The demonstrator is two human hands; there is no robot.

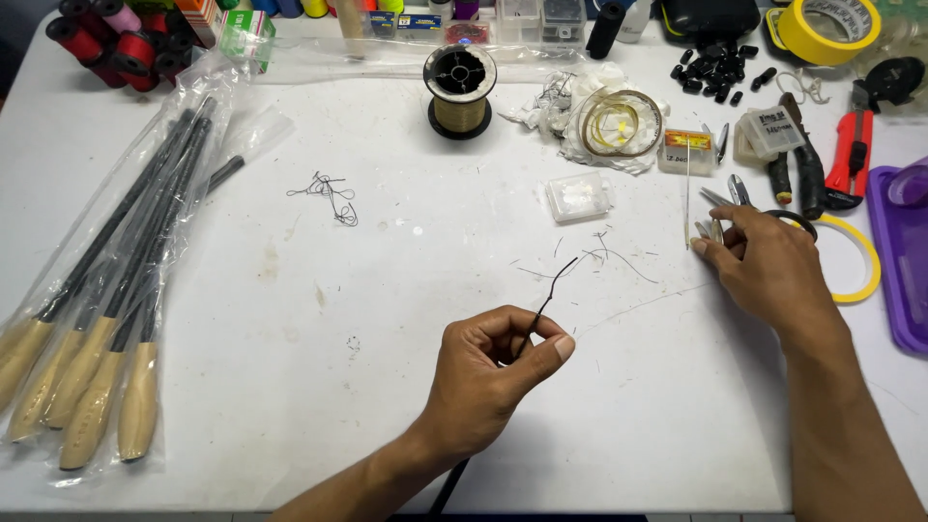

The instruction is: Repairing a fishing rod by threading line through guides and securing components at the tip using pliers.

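Black rods with cork handles (106,319), bagged in clear plastic, crowd the table's (290,425) left edge, a loose thread tangle (329,196) nearby. The left hand (488,372) pinches a thin dark rod tip (549,295) between thumb and forefinger; too hard a squeeze could snap it. The right hand (768,266) closes on what looks like small clippers (713,230), with pliers (851,155) and a tape ring (855,256) close. Free room lies centre.

Two bare forearms are entering from the lower edge, ending in the left hand (483,372) and right hand (768,266), both showing no sleeves, gloves, rings, watches or other coverings.
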